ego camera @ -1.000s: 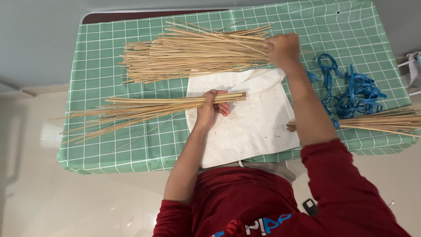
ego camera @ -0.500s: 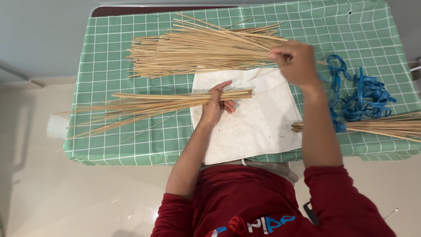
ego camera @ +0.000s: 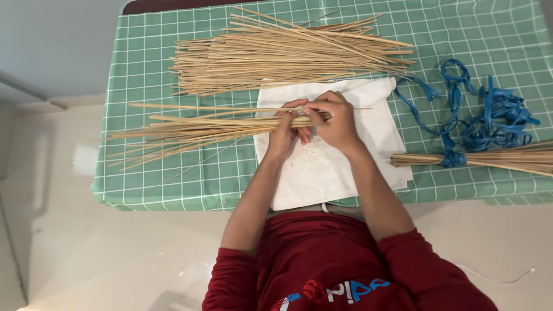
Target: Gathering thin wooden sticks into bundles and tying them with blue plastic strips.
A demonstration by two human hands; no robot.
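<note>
L hand: closed round the near end of a small bundle of thin sticks; bundle fans out to its left over the cloth edge
R hand: touching L hand; fingertips pinch one stick at the bundle's end
Under hands: white cloth, speckled w/ bits
Beyond hands: big loose stick pile
Right of R hand: tangled blue cord; tied stick bundle
Surface: table w/ green checked cover
Room: pale glossy floor; grey wall beyond table
</note>
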